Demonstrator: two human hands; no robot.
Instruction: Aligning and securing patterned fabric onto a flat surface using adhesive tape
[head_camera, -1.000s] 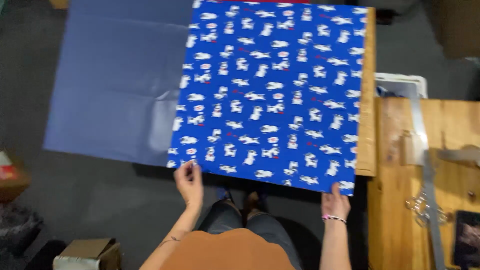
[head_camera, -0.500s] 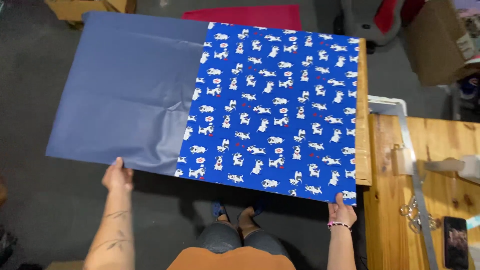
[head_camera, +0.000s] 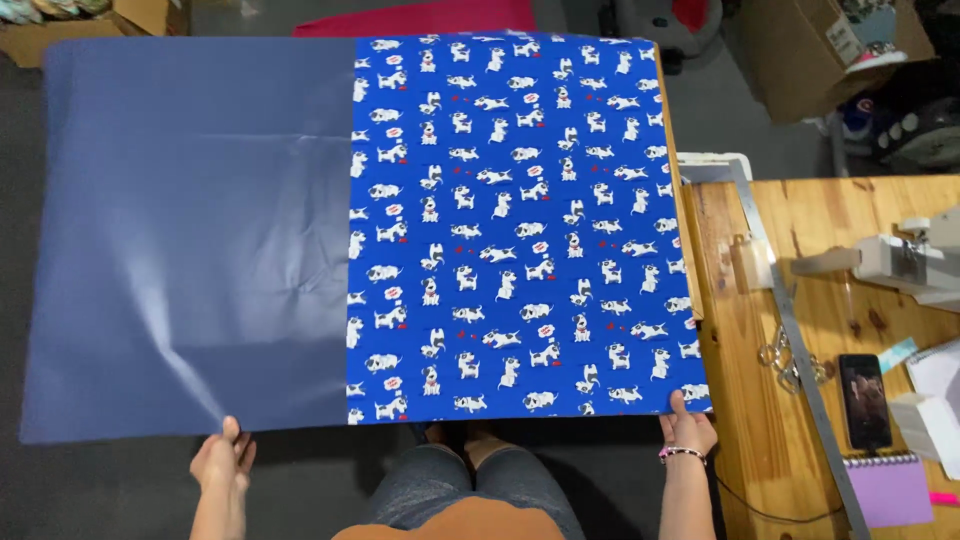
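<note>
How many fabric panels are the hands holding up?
2: a plain navy panel held by the left hand, and a dog-print blue panel held by the right hand.

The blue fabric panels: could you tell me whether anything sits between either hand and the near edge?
Nothing visible does. The left hand pinches the near edge of the plain navy panel, and the right hand pinches the near right corner of the dog-print panel. Both grips are direct, with nothing lying on the cloth.
</note>
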